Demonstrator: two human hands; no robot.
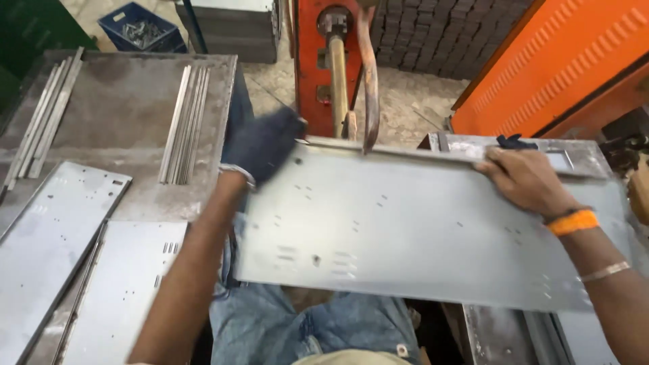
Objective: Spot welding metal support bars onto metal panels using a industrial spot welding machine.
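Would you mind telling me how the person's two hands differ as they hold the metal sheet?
The left hand wears a dark glove; the right hand is bare, with an orange wristband. The left hand grips the perforated metal sheet at its far left corner, the right hand at its far right edge. Both hold the same sheet.

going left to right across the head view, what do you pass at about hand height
flat sheets on the bench → bundle of thin strips → gloved left hand → big metal sheet → curved machine arm → bare right hand → orange wristband
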